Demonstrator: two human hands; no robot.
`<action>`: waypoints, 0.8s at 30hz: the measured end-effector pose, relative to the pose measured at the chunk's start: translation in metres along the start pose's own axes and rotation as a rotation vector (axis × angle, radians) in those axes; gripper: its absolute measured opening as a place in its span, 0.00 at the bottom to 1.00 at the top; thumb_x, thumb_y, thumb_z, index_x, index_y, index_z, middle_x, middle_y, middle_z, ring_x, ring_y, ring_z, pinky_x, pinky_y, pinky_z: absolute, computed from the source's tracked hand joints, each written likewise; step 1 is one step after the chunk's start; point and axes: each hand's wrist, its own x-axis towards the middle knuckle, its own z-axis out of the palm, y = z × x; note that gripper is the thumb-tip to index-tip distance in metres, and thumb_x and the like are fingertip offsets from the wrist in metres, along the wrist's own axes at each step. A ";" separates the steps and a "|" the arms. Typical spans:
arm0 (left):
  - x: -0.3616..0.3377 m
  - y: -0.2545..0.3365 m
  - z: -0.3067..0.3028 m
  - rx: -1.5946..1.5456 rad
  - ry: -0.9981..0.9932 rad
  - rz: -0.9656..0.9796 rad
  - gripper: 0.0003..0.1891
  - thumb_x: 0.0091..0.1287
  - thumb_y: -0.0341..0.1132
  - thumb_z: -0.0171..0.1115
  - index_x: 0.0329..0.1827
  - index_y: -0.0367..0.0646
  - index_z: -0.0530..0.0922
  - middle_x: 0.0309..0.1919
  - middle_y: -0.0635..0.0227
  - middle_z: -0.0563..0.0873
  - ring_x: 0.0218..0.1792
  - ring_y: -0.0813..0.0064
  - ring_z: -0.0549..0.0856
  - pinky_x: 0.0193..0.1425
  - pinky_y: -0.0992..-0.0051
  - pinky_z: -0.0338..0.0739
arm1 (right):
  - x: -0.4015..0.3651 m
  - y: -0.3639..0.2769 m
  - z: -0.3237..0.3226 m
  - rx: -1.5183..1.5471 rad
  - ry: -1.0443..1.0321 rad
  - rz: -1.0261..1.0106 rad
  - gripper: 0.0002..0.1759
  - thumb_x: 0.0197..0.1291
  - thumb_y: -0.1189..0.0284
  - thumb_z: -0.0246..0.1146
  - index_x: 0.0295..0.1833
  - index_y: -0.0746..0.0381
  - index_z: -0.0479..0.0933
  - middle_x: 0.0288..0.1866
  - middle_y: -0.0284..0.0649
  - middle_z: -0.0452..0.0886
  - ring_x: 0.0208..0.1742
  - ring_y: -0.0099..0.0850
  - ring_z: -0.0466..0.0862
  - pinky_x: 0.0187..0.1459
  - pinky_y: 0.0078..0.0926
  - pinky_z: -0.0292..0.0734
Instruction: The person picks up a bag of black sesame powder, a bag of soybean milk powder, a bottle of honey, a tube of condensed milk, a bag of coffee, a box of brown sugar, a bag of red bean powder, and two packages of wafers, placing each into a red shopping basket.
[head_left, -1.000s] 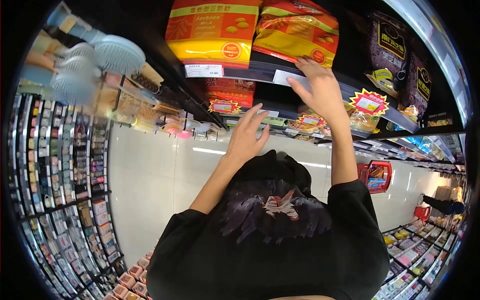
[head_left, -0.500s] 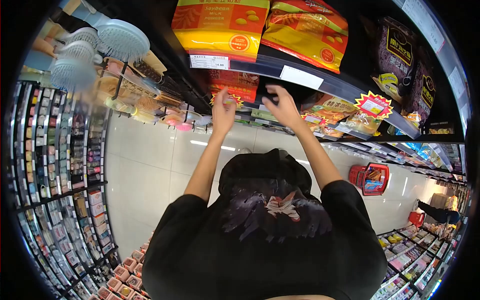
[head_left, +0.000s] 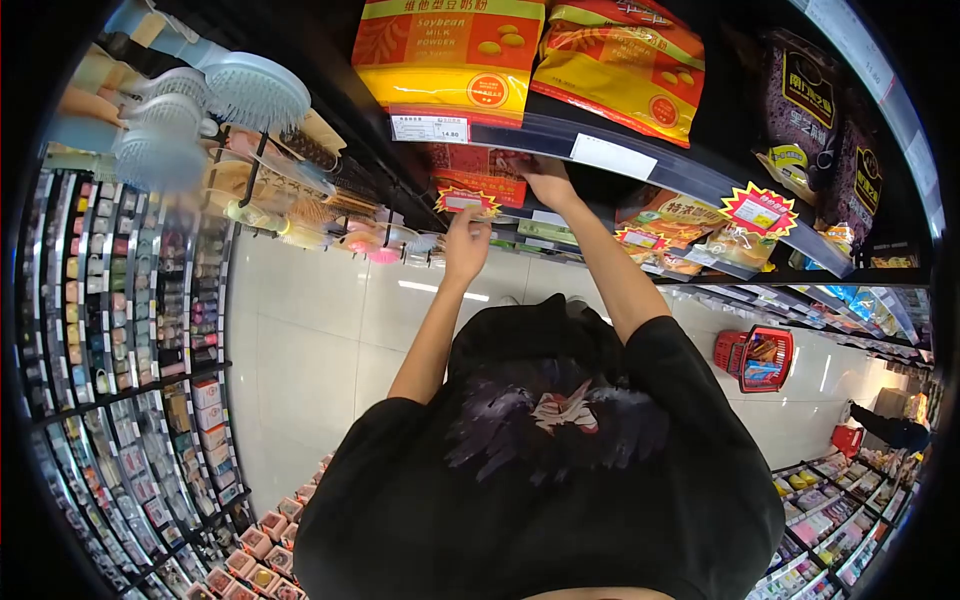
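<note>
Several red packages point(head_left: 480, 190) stand on the lower shelf, under the big red and yellow soybean milk powder bags point(head_left: 445, 60). My right hand point(head_left: 550, 186) reaches in under the upper shelf, its fingertips at the right side of the red packages and partly hidden there. Just below a yellow and red starburst price tag point(head_left: 466, 201), my left hand point(head_left: 468, 243) is raised at the shelf front, its fingers loosely bent and a little apart, with nothing seen in them.
The upper shelf edge point(head_left: 520, 138) with price labels overhangs both hands. Hairbrushes point(head_left: 255, 90) hang on hooks at the left. Dark purple bags point(head_left: 800, 110) stand at the upper right. A red shopping basket point(head_left: 765, 360) is on the tiled floor point(head_left: 310, 320).
My right hand has moved left and deeper, up to the red packages. My left hand has dropped slightly away from them, below the starburst tag. The view has shifted a little.
</note>
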 end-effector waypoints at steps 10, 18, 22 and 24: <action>-0.040 -0.025 -0.006 -0.160 -0.099 -0.134 0.12 0.57 0.26 0.54 0.45 0.35 0.75 0.35 0.62 0.83 0.35 0.74 0.82 0.39 0.76 0.76 | -0.067 -0.024 -0.025 -0.416 0.316 -0.193 0.07 0.57 0.74 0.56 0.40 0.66 0.74 0.36 0.53 0.78 0.38 0.50 0.78 0.40 0.37 0.74; -0.066 -0.015 0.011 -0.598 -0.242 -0.581 0.16 0.66 0.38 0.49 0.53 0.41 0.71 0.45 0.61 0.80 0.45 0.70 0.80 0.49 0.72 0.73 | -0.139 -0.075 -0.070 -0.344 0.585 -0.384 0.08 0.57 0.82 0.56 0.43 0.68 0.74 0.39 0.47 0.79 0.37 0.32 0.80 0.40 0.25 0.74; -0.066 0.005 0.028 -0.813 -0.337 -0.554 0.29 0.65 0.52 0.48 0.64 0.45 0.61 0.58 0.59 0.71 0.61 0.67 0.68 0.63 0.65 0.62 | -0.195 -0.088 -0.096 -0.201 0.589 -0.081 0.07 0.61 0.79 0.55 0.45 0.68 0.73 0.38 0.38 0.80 0.36 0.21 0.77 0.39 0.19 0.72; -0.057 0.027 0.029 -0.865 -0.490 -0.536 0.37 0.61 0.59 0.50 0.68 0.45 0.55 0.63 0.60 0.65 0.66 0.68 0.61 0.68 0.65 0.53 | -0.206 -0.115 -0.117 0.360 0.628 0.208 0.08 0.62 0.75 0.56 0.42 0.68 0.74 0.36 0.37 0.81 0.35 0.20 0.77 0.37 0.19 0.73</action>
